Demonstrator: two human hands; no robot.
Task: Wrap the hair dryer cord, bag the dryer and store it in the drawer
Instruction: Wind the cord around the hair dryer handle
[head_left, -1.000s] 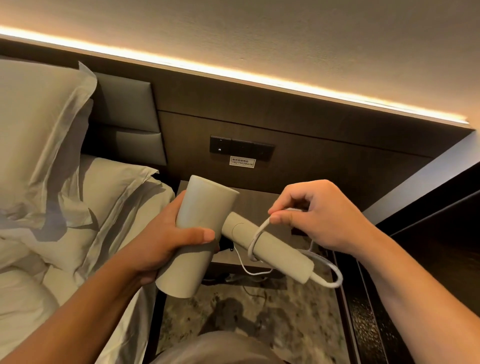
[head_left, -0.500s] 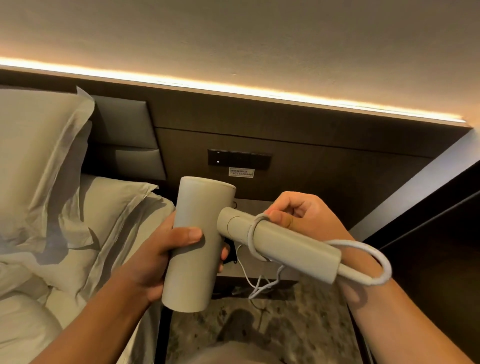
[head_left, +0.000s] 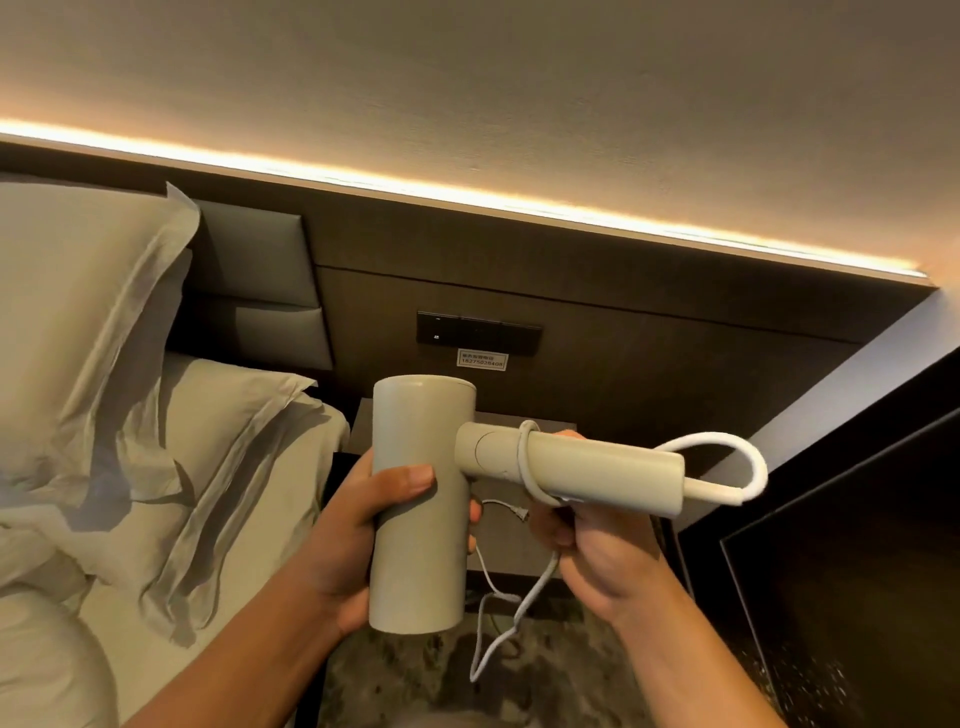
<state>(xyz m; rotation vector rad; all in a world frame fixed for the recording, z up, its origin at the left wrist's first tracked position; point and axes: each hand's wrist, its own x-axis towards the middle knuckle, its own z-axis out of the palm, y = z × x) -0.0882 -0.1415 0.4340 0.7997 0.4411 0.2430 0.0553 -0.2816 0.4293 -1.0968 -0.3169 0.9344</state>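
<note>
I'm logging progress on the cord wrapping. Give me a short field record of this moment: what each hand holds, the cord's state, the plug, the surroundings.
left hand: left hand grips the hair dryer by its barrel, barrel upright
right hand: right hand under the handle, closed on the cord
cord state: one turn around the handle near the barrel; a stiff loop sticks out at the handle's end; the rest hangs loose
plug: plug dangling free, not in a socket
surroundings: pillows at left, wall switch panel behind
bagging: no bag in view
</note>
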